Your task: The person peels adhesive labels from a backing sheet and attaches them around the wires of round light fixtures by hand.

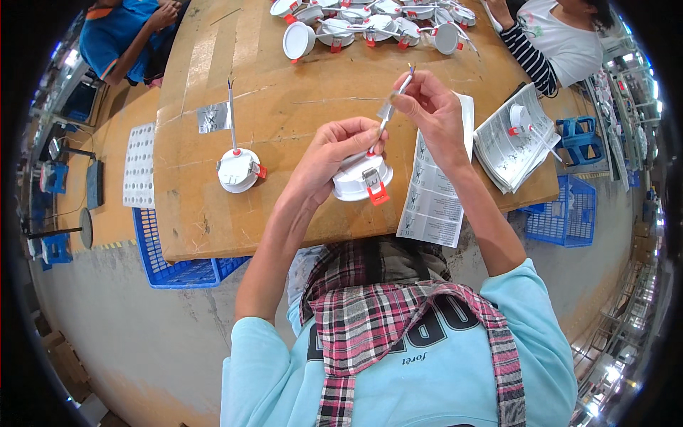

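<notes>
A white round downlight (348, 186) with a red-tipped spring clip hangs tilted under my hands, just above the table. My left hand (338, 146) is closed on its white cable close to the lamp body. Higher up, my right hand (439, 117) pinches a small silver label (386, 109) against the same cable (407, 82), whose bare coloured wire ends stick out above the fingers. Left of my hands, another downlight (237, 172) lies with its cable pointing away and a silver label (213, 118) attached to that cable. Sheets of printed silver labels (431, 203) lie under my right forearm.
A heap of white downlights (377, 27) covers the far side of the brown table (284, 228). On the right, a thick stack of label sheets (504, 146) carries one downlight (520, 116). Two people sit at the far corners. Blue crates (181, 274) stand below the table edges.
</notes>
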Demonstrator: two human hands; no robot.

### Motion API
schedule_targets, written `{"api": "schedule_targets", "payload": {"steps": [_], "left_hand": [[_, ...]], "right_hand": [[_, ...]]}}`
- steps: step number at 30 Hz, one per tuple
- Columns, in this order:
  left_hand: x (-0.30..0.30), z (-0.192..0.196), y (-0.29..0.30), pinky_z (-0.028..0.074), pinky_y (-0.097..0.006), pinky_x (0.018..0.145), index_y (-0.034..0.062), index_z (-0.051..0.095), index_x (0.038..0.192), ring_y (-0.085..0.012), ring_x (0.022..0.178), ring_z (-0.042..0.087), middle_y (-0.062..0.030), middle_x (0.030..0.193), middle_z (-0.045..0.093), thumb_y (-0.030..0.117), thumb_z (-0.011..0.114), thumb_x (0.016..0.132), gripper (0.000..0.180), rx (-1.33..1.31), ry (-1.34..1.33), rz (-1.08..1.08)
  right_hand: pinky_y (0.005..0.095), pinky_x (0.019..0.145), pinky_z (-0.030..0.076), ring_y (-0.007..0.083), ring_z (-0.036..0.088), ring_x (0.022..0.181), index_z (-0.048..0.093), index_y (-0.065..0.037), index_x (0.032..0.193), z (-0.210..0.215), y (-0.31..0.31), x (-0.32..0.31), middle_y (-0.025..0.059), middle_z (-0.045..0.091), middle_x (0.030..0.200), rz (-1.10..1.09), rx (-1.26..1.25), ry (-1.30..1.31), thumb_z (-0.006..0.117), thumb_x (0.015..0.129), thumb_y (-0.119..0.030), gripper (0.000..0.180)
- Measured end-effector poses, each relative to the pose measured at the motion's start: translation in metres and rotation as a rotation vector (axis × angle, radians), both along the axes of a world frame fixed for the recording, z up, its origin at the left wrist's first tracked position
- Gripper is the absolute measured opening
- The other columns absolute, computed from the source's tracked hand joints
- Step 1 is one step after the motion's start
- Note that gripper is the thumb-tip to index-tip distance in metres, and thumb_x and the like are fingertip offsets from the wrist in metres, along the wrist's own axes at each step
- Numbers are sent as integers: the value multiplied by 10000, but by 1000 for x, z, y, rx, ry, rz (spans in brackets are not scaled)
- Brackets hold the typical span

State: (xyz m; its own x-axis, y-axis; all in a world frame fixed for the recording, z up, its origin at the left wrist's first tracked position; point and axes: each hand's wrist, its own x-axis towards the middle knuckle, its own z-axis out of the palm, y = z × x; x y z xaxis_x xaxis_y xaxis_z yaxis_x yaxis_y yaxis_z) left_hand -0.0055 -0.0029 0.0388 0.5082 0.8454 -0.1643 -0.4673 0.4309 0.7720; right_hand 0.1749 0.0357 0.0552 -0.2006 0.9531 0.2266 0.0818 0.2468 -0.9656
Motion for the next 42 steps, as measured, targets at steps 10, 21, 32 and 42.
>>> {"api": "schedule_targets", "payload": {"steps": [10,21,32,42], "left_hand": [[3,-11,-15,445,-208,646,-7,657,894,-55,703,562,-29,728,631,153,634,880,163,228,382,445],[13,-25,-25,472,-263,595,-35,643,878,-115,646,604,-89,723,659,85,611,866,125,432,653,578],[8,-43,-27,469,-226,599,-35,631,874,-93,640,588,-59,729,634,122,603,884,160,256,389,506],[2,-42,-25,432,-288,727,15,523,1007,-159,780,492,-14,768,495,153,577,890,189,-336,-688,-121]], "right_hand": [[227,561,430,69,547,615,670,18,837,6,-24,-31,35,631,674,-114,-41,-225,673,847,-206,224],[237,551,429,71,547,615,681,37,859,-18,-27,-34,42,631,671,-129,-135,-130,650,844,-163,203],[204,616,397,53,518,685,672,15,959,-27,-12,-24,-4,627,737,-26,-230,-26,646,864,-238,271],[304,889,418,141,484,1072,594,-68,1154,-8,8,-8,77,521,1170,199,5,-180,693,816,-349,451]]}}
